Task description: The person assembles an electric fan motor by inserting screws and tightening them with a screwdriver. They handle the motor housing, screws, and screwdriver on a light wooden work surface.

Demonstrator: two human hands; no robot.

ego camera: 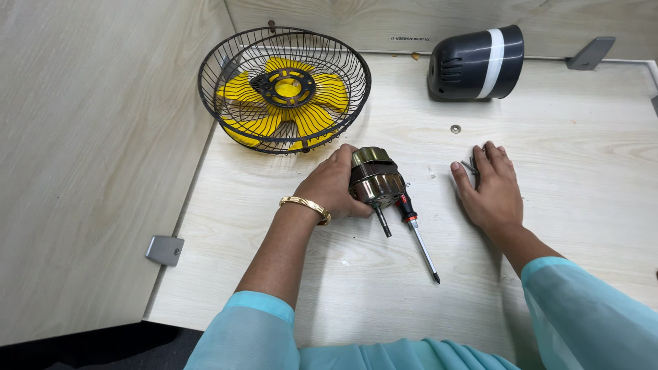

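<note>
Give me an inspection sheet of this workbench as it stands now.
Surface: pale wood-grain desk, walled by matching panels.
Job's things: fan motor, shaft pointing toward the person; small screws.
Clutter: screwdriver lying beside the motor; wire fan guard with yellow blade inside; dark motor housing; washer.
Grippers: left hand grips the motor; right hand lies flat, fingertips at the screws.
Cables: nothing seen.
Surroundings: grey brackets on the partition.

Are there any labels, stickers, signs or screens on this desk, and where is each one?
Small label: on the wooden back wall, between the fan cage and the dark motor cover; a thin white strip with tiny dark print.
No packages, signs or screens in view.
</note>
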